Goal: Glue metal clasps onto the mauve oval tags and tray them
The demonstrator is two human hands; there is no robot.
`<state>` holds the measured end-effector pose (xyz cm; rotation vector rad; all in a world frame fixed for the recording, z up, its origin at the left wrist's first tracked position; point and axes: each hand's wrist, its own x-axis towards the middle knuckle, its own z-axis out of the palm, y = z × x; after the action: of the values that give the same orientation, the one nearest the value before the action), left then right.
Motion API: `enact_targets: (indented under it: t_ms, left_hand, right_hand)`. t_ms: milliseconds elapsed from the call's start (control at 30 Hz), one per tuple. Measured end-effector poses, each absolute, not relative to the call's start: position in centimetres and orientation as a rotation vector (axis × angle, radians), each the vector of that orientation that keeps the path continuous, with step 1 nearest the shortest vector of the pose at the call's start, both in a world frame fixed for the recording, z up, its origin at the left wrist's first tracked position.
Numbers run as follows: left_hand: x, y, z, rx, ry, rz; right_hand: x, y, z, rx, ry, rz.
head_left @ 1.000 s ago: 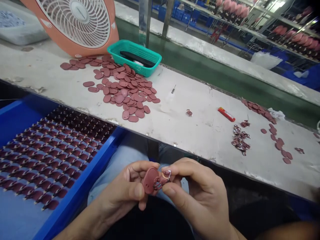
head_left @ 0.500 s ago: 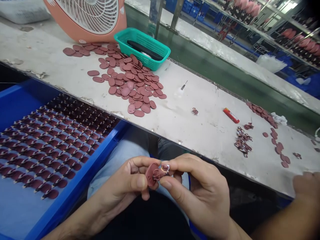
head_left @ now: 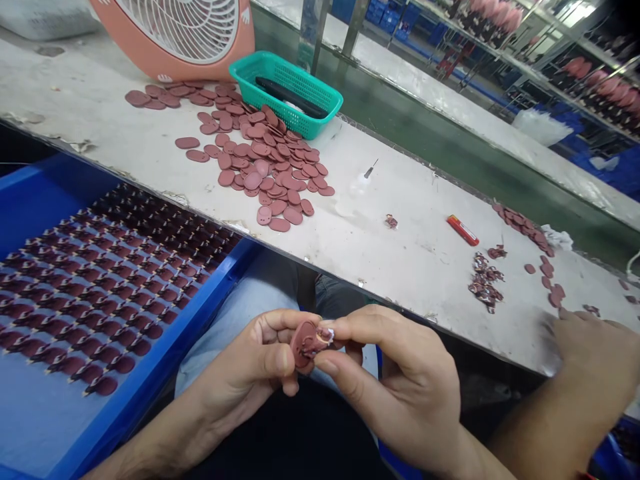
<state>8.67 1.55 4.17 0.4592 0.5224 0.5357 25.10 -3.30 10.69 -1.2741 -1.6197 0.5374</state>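
Between thumb and fingers, my left hand [head_left: 267, 363] pinches a reddish-brown oval disc [head_left: 301, 343] on edge, with its flat face turned to the right. My right hand [head_left: 395, 373] grips a small reddish-brown figurine [head_left: 320, 339] with white and yellowish details. The figurine meets the face of the disc; whether it is fixed there I cannot tell. Both hands are close together above my lap, just in front of the table edge. Fingertips cover part of both pieces.
Loose discs [head_left: 270, 157] lie piled by a green basket [head_left: 320, 123] and an orange fan [head_left: 200, 67]. A needle-tipped bottle [head_left: 363, 181], red tube [head_left: 463, 230] and heaped figurines [head_left: 485, 283] are on the table [head_left: 390, 267]. A blue tray [head_left: 150, 380] holds assembled pieces. A co-worker's hand [head_left: 590, 340] reaches in at right.
The figurine has come slightly closer to the disc, moving left with my right fingertips. At right, the co-worker's hand has moved left over the discs on the table.
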Motion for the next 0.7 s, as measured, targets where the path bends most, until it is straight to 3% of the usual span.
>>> enact_targets:
  t_ms: [700]
  left_hand:
    - [8.7,1.7,4.6,0.438,0.497,0.548]
  right_hand:
    - [25.2,-2.9,11.9,-1.254,-1.757,0.545]
